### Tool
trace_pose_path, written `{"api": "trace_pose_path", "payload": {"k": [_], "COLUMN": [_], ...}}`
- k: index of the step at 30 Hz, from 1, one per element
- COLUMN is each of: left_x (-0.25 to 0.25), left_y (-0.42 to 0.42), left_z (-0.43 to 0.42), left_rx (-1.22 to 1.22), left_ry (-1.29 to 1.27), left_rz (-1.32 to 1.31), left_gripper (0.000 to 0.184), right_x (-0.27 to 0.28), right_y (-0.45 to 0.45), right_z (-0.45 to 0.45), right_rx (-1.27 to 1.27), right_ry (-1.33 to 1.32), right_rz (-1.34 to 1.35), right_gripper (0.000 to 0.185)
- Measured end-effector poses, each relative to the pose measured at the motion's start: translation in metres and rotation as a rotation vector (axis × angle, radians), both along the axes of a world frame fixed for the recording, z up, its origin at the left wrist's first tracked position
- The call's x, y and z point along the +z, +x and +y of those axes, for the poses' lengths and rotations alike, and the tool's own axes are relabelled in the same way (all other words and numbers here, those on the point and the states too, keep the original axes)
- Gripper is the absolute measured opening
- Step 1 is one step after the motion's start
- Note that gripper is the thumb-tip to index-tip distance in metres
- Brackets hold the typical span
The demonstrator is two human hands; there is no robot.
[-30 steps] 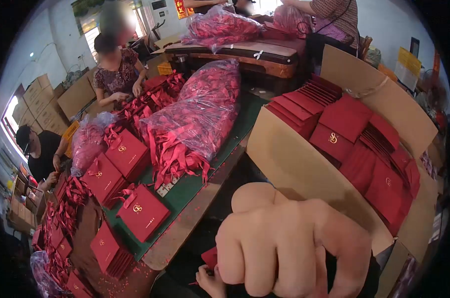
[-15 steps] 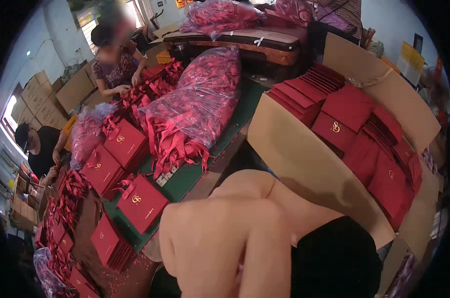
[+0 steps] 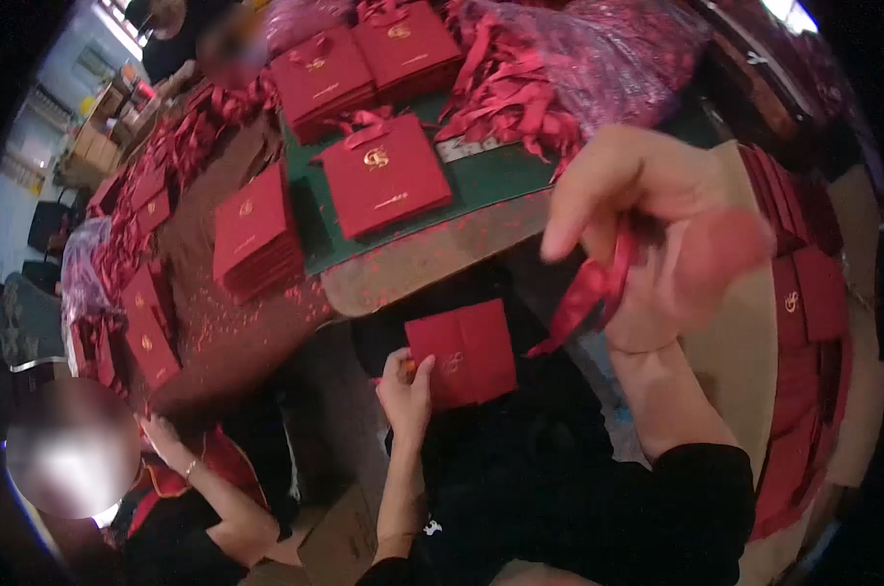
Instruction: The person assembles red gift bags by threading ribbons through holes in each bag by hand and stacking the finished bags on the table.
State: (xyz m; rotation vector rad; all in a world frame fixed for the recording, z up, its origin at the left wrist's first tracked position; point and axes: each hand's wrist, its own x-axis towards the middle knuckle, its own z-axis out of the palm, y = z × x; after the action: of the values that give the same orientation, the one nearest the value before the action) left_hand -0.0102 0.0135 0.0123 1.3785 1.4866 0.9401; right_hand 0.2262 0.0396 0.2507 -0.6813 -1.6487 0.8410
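Note:
Low in front of my lap, my left hand pinches the left edge of a flat red paper gift bag with a gold emblem. A small yellowish-orange bit shows at those fingertips; what it is I cannot tell. My right hand is raised close to the camera, partly blurred, its fingers curled round a red ribbon that hangs down. Ahead on the table, a stack of red bags with a ribbon on top lies near the edge.
A cardboard box full of red bags stands at my right. More stacked red bags and a plastic sack of ribbons lie on the table. A co-worker's arm reaches in from lower left; another person is at the top left.
The view has swung down and right. My right hand, earlier large across the lower centre, is now raised at right with ribbon. My left hand and its red bag have come into view.

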Motion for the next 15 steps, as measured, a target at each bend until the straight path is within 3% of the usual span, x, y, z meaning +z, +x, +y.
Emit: {"api": "trace_pose_path", "payload": {"k": [1, 3, 7, 12, 15], "left_x": [-0.004, -0.004, 0.024, 0.057, 0.048], "left_y": [-0.004, -0.009, -0.01, -0.005, 0.004], "left_z": [0.001, 0.005, 0.001, 0.022, 0.05], "left_rx": [0.032, 0.065, 0.065, 0.111, 0.125], "left_ry": [-0.046, -0.185, -0.034, 0.118, 0.126], "left_rz": [-0.021, -0.211, -0.457, -0.519, -0.594], "left_gripper": [0.022, 0.02, 0.022, 0.025, 0.024], "right_x": [-0.015, -0.028, -0.056, -0.079, -0.101], "right_y": [-0.001, 0.015, 0.031, 0.016, -0.012], "right_z": [0.001, 0.005, 0.006, 0.017, 0.036], "right_rx": [-0.122, -0.049, -0.007, 0.012, -0.128], "right_ry": [-0.061, -0.085, -0.167, -0.304, -0.389], "right_rz": [0.141, 0.29, 0.521, 0.621, 0.546], "right_gripper": [0.054, 0.041, 0.024, 0.012, 0.008]}}
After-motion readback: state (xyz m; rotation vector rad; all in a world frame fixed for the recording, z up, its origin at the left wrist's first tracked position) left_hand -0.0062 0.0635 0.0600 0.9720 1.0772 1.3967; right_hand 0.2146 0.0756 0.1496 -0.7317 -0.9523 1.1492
